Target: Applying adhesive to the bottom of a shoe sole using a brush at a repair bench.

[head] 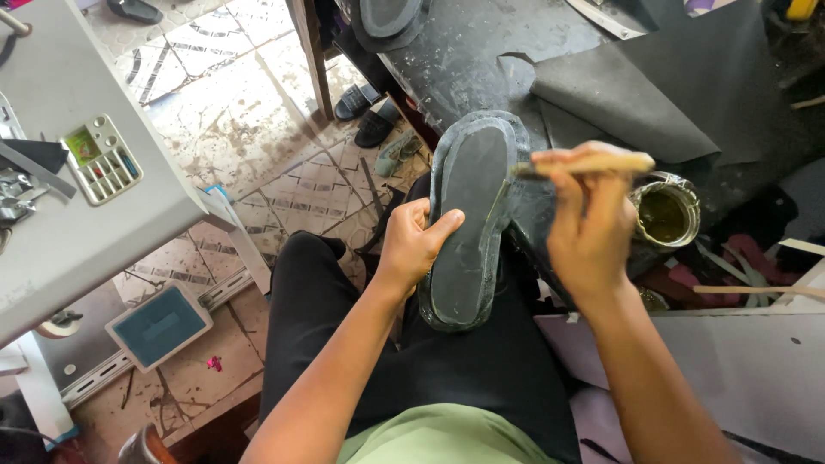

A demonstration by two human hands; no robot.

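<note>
While the left hand (411,245) grips its edge with curled fingers, a dark grey shoe sole (471,219) with a shiny raised rim rests over the lap. Right hand (589,228) fingers pinch a wooden-handled brush (584,163). Beside it, an open tin (666,213) holds murky yellowish glue.

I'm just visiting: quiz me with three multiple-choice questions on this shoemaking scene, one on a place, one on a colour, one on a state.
1. Where does the glue tin stand?
A. right of the shoe sole
B. on the tiled floor
C. on the grey table

2. What colour is the sole?
A. white
B. dark grey
C. red

3. How is the brush held?
A. lying loose on the lap
B. gripped in the right hand
C. gripped in the left hand

Answers: 1 A, the tin sits beside the sole's right edge. 2 B, its surface is dark grey. 3 B, the right hand's fingers wrap the wooden handle while the left hand steadies the sole.
</note>
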